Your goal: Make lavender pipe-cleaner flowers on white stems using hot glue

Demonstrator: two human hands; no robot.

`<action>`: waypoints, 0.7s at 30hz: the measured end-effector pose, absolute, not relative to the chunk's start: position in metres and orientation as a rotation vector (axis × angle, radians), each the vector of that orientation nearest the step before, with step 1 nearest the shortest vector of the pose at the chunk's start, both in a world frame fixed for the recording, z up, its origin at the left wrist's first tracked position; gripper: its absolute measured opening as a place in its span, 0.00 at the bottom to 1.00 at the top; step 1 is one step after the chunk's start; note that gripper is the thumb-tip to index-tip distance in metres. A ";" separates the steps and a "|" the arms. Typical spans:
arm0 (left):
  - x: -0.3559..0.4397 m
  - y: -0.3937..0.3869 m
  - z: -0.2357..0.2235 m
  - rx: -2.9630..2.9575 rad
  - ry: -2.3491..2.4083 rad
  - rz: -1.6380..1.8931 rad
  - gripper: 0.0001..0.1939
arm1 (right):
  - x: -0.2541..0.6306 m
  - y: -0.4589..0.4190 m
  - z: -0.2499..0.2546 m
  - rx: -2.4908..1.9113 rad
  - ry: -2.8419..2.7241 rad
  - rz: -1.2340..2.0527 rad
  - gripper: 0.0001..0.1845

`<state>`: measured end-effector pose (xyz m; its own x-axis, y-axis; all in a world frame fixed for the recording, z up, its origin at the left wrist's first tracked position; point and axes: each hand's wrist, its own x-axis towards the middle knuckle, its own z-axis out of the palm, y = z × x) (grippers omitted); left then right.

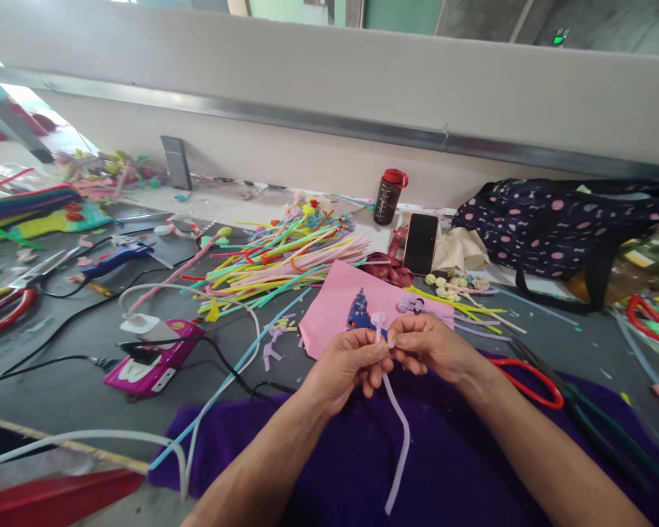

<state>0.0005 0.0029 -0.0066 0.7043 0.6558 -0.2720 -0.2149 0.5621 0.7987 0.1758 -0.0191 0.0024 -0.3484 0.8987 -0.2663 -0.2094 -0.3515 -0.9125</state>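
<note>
My left hand [356,359] is closed, pinching a pale lilac pipe cleaner flower [379,320] just under its curled head. Its stem [400,432] hangs down and bends over the purple cloth [340,461]. Close beside it, my right hand [425,345] pinches a tiny lilac bit against the flower's stem; the fingers hide most of it. Behind the hands lies a blue glue gun [358,311] on a pink sheet [329,300], partly covered by the flower and my fingers. More lilac pipe cleaner pieces [417,306] rest on the sheet's right side.
Bundled colourful pipe cleaners [285,263] lie beyond the sheet. A magenta power strip [154,359] with cords is at left. Red-handled scissors [532,380] and green-handled pliers [598,424] lie right. A phone [420,243], dark bottle [387,197] and patterned bag [554,227] stand behind.
</note>
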 end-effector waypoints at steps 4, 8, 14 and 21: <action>0.001 0.003 -0.006 0.813 0.591 0.547 0.10 | 0.176 -0.019 0.002 -1.055 -1.050 1.798 0.09; 0.001 0.002 -0.004 0.814 0.584 0.555 0.10 | 0.176 -0.020 0.002 -1.013 -1.055 1.791 0.09; 0.000 0.000 -0.005 0.833 0.583 0.552 0.10 | 0.175 -0.020 0.000 -0.930 -1.052 1.825 0.10; 0.000 0.000 -0.007 0.853 0.567 0.549 0.09 | 0.175 -0.019 -0.007 -0.894 -1.051 1.855 0.10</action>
<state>-0.0001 0.0005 -0.0075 0.7218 0.6495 -0.2389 -0.2179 0.5410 0.8123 0.1750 -0.0187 -0.0070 -0.4246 0.8865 -0.1840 -0.2975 -0.3286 -0.8964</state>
